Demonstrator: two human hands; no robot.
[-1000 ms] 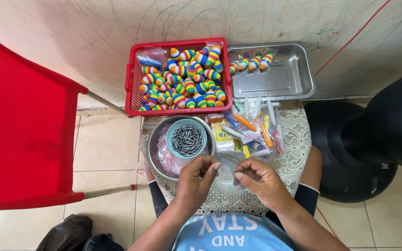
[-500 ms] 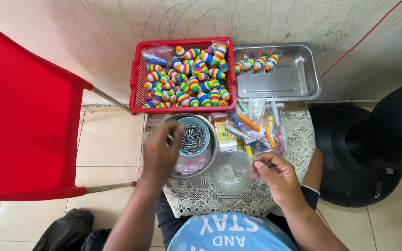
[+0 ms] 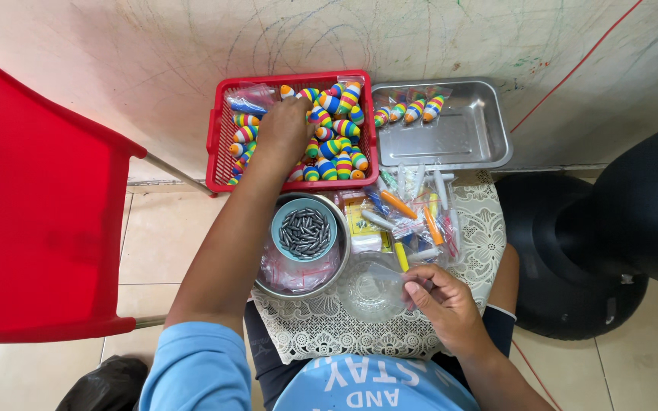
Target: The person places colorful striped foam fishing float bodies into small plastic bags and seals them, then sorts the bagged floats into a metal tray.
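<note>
The rainbow-striped floats [image 3: 336,144] are piled in the red basket [image 3: 218,144] at the far edge of the worktop [image 3: 489,236], and the left hand [image 3: 283,133] is laid on the pile, grip curled down into it; whether a float is pinched cannot be told. Nearer than the basket, a small clear bag [image 3: 386,283] is pinched in the right hand [image 3: 443,301]. Just right of the basket a steel tray [image 3: 458,137] with four floats is seen, and just below the basket a blue cup of grey sinkers [image 3: 304,230] inside a metal bowl [image 3: 329,283].
</note>
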